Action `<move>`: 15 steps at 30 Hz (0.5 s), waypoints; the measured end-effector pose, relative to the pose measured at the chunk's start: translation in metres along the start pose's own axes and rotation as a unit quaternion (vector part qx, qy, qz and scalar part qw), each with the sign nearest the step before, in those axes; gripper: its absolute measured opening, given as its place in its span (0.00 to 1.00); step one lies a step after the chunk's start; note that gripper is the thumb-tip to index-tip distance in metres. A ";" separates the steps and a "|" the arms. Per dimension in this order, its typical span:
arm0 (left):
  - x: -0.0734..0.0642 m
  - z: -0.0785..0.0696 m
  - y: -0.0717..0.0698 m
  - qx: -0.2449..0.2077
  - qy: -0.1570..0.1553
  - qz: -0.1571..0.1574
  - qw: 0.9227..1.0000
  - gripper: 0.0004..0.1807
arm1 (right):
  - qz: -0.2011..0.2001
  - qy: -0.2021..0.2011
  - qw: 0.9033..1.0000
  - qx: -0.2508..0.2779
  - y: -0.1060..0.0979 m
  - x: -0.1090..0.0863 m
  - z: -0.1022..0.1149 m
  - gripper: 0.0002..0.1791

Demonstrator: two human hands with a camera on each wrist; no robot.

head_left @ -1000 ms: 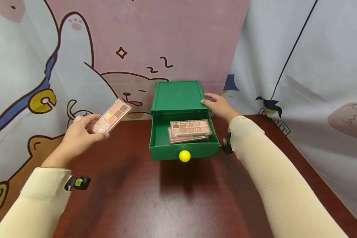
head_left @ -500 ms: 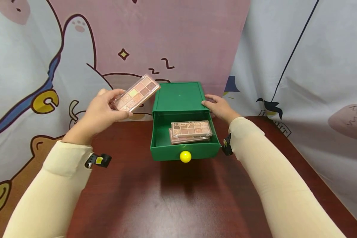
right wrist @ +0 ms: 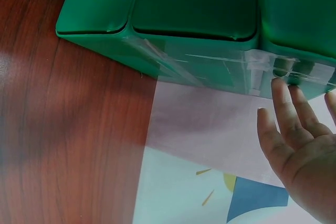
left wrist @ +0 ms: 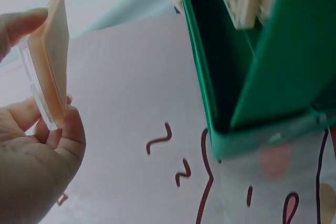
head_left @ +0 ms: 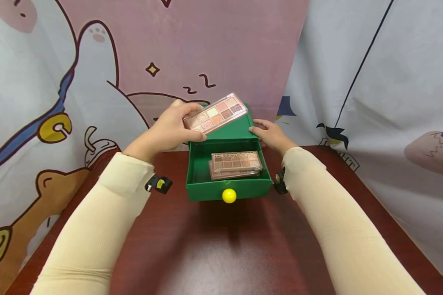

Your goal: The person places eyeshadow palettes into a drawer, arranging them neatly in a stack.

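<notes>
An eyeshadow palette (head_left: pixel 218 114) with a clear cover is pinched by my left hand (head_left: pixel 170 127), thumb on its near edge and fingers at its far side. In the head view it is tilted and overlaps the top of the green drawer box (head_left: pixel 227 132). Seen from the left wrist, the palette (left wrist: pixel 59 61) shows edge-on. My right hand (head_left: pixel 269 133) touches the box's upper right side with extended fingers. Below, the box's drawer (head_left: pixel 203 193) is pulled out. Two more palettes are stacked in it, the upper palette (head_left: pixel 238 161) lying slightly askew on the lower palette (head_left: pixel 221 177).
A round yellow knob (head_left: pixel 229 196) sits on the drawer's front. The box stands on a dark red wooden table (head_left: pixel 206 258), close to a cartoon-printed cloth (head_left: pixel 251 49) behind it. Clear tape (right wrist: pixel 220 66) runs along the box's side.
My left hand has carried the palette from the left side rightward and over the box's top, turning it flatter. My right hand has stayed on the box, and the stacked palettes have not moved.
</notes>
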State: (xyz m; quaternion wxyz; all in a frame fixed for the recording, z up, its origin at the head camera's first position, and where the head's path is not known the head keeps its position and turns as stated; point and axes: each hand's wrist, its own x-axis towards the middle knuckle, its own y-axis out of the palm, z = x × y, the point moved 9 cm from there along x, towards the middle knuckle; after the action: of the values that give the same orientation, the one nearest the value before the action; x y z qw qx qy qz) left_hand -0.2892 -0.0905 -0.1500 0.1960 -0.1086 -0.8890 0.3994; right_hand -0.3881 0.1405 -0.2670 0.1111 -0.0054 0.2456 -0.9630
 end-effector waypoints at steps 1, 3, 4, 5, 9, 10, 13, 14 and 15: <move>0.003 -0.002 0.003 -0.004 0.002 0.005 1.000 0.35 | -0.001 0.000 1.000 0.001 0.000 0.000 -0.001 0.34; 0.009 -0.006 0.010 -0.011 0.006 0.017 1.000 0.36 | -0.002 -0.001 1.000 0.003 0.000 0.000 -0.001 0.34; 0.012 -0.007 0.014 -0.014 0.008 0.022 1.000 0.36 | -0.003 -0.001 1.000 0.001 0.000 0.000 -0.001 0.34; 0.015 -0.009 0.017 -0.015 0.008 0.029 0.999 0.36 | -0.006 -0.001 1.000 -0.002 0.000 0.000 -0.001 0.34; 0.025 -0.014 0.030 -0.006 0.009 0.058 0.998 0.37 | -0.020 -0.005 1.000 -0.011 -0.002 0.001 -0.001 0.31; 0.028 -0.015 0.033 -0.004 0.008 0.066 0.998 0.37 | -0.025 -0.007 1.000 -0.016 -0.003 0.002 -0.001 0.31; 0.033 -0.016 0.042 -0.003 0.006 0.089 0.996 0.39 | -0.036 -0.008 0.999 -0.026 -0.005 0.004 -0.003 0.31; 0.035 -0.016 0.046 -0.004 0.005 0.097 0.995 0.39 | -0.041 -0.007 0.999 -0.033 -0.005 0.004 -0.003 0.31; 0.036 -0.016 0.049 -0.011 0.004 0.105 0.994 0.40 | -0.045 -0.007 0.998 -0.036 -0.006 0.004 -0.004 0.32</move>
State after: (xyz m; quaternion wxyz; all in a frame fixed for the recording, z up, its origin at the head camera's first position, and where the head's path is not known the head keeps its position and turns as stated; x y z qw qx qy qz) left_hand -0.3127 -0.0352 -0.1683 0.1558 -0.2048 -0.8761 0.4076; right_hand -0.3939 0.1463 -0.2677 0.0695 -0.0274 0.2791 -0.9573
